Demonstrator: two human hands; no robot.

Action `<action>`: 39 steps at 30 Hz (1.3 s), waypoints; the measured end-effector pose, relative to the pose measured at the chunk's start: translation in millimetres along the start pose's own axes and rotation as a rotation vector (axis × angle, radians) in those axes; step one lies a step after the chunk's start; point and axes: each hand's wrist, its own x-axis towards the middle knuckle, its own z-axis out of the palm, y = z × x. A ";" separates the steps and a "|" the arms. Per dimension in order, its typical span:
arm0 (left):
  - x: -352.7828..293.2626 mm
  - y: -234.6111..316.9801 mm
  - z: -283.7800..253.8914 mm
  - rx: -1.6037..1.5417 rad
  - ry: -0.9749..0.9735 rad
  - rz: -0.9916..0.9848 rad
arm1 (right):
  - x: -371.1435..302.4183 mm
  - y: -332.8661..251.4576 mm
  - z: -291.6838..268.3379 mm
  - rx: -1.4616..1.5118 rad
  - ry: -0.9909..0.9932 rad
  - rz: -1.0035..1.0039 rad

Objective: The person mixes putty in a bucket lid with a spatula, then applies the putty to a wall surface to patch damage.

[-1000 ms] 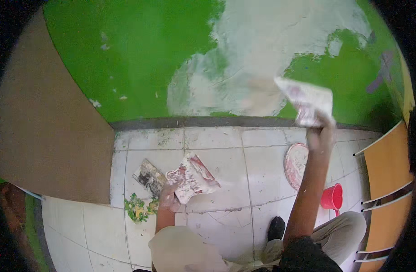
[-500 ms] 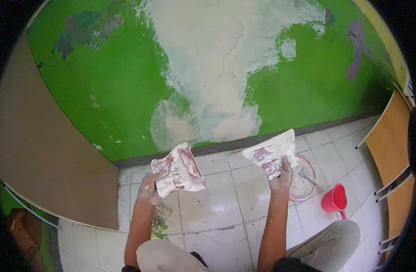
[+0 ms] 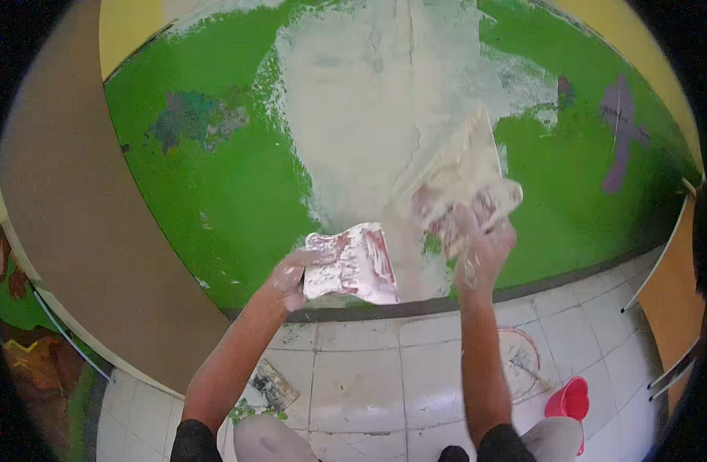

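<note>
A green wall (image 3: 222, 200) stands ahead, with a broad patch of whitish putty (image 3: 353, 115) down its middle. A fine crack line runs down the patch. My left hand (image 3: 293, 276) grips a putty-smeared, reddish spreader (image 3: 357, 266), held flat in front of the wall's foot. My right hand (image 3: 484, 254) is closed round a second, wider putty spreader (image 3: 465, 165), its blade tilted up over the right side of the patch. That spreader is blurred, and I cannot tell whether its edge touches the wall.
On the white tiled floor (image 3: 361, 385) sits a round putty-stained container (image 3: 519, 362), with a pink dipper (image 3: 567, 404) near my right knee. A dirty flat tool (image 3: 274, 385) lies at lower left. A brown panel (image 3: 99, 192) borders the left, orange-brown furniture (image 3: 669, 277) the right.
Both hands have risen toward the wall, the right one furthest, bringing its spreader up over the putty patch. My left spreader has moved right and up. The view has tilted upward.
</note>
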 end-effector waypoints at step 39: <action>-84.0 119.8 -30.5 -0.252 -0.105 0.140 | -34.5 -77.6 108.2 0.226 -0.096 -0.070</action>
